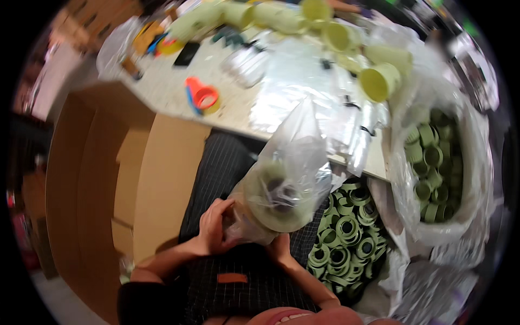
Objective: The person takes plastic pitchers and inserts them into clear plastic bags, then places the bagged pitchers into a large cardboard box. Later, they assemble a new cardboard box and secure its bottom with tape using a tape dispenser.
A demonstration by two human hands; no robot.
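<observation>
"First, what is the state of the fingers?"

"Left hand (pixel 214 225): fingers bent and closed on the lower left side of the clear plastic bag (pixel 304 132). Right hand (pixel 279 247): set under the bag's lower edge; its fingertips are hidden, so their closure cannot be told."

"Where does the bag lie relative to the fingers?"

"At frame centre, up and to the right of the left fingers, directly above the right hand. Both hands touch it; neither is clearly nearer. Its long axis slopes from lower left to upper right. The pale green round part (pixel 287 222) sits in the lower half, flared rim toward the bottom of the frame; the narrow upper end is unsupported by either hand."

"Which relation governs handling?"

"Presumably this one: both grips are at the lower end, so any tilt would swing the upper end most."

"What lies farther outward?"

"Open cardboard box (pixel 172 187), left of frame; green ring parts (pixel 348 230), lower right; worktable (pixel 238 108), above."
</observation>
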